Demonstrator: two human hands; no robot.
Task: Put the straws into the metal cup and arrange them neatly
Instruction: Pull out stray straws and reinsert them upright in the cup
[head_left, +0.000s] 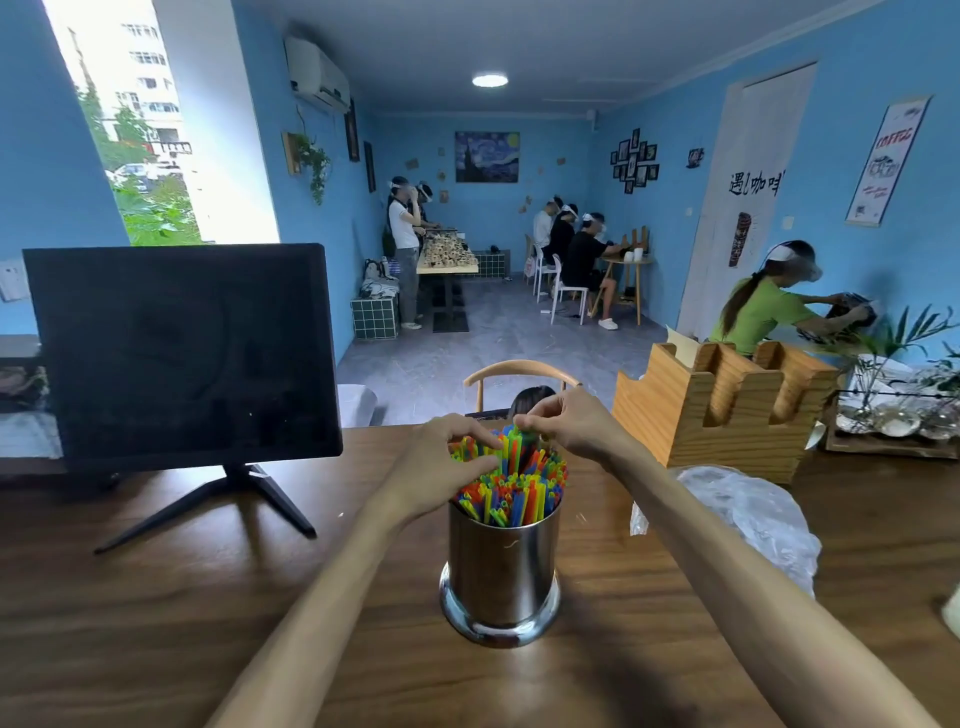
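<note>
1. The metal cup (501, 566) stands upright on the wooden bench (208, 597), near the middle and close to the person, and it is already packed with coloured straws (511, 491) standing on end. Judging by that, the loading part of the task is largely done.

2. A small bunch of mostly green straws rises higher than the rest at the far side of the cup, so the bundle is not yet level.

3. The left hand (449, 460) rests on the straw tops at the left side of the cup, fingers curled over them and thumb stretched along the tips; it looks to be pressing and steadying (whether it actually pinches any straw cannot be told).

4. The right hand (563, 421) is over the far side, its fingertips pinching the tops of the raised bunch.

5. No loose straws show on the bench around the cup. A crumpled clear plastic bag (748, 514) lies to the right (whether it has anything inside cannot be made out).

6. What seems left: seat the raised bunch down among the others and even out the tips.
</note>
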